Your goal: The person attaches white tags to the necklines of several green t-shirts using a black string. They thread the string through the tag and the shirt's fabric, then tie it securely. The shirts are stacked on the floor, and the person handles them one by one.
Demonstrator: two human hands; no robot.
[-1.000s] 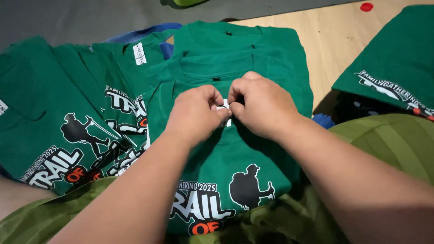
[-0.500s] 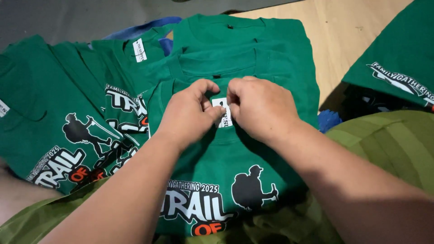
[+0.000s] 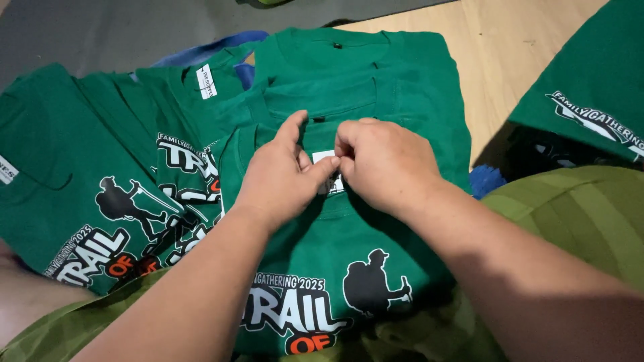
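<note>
The label (image 3: 327, 169), a small white tag at the neck of the top shirt (image 3: 349, 255), sat pinched between our two hands. Our left hand (image 3: 278, 177) closed thumb and fingers on its left edge, the forefinger raised and pointing toward the collar. Our right hand (image 3: 386, 164) curled shut on its right edge, knuckles up. The fingertips of both hands met over the tag, so only a sliver of white showed between them, and we could not make out its full shape.

The top shirt lay face up on a green stack, its collar just beyond our hands and its print of a dark hiker figure near our forearms. The print was cut off by the lower edge of the view. Our arms hid part of the shirt's chest.

To the left a spread of like green shirts (image 3: 87, 194) overlapped one another, one showing its own white neck tag (image 3: 206, 81). A blue cloth (image 3: 221, 48) peeked out behind them. At the right another folded green shirt (image 3: 590, 87) ran out of view, above our olive trousers (image 3: 577, 208). Wooden floor (image 3: 510, 60) showed beyond.
</note>
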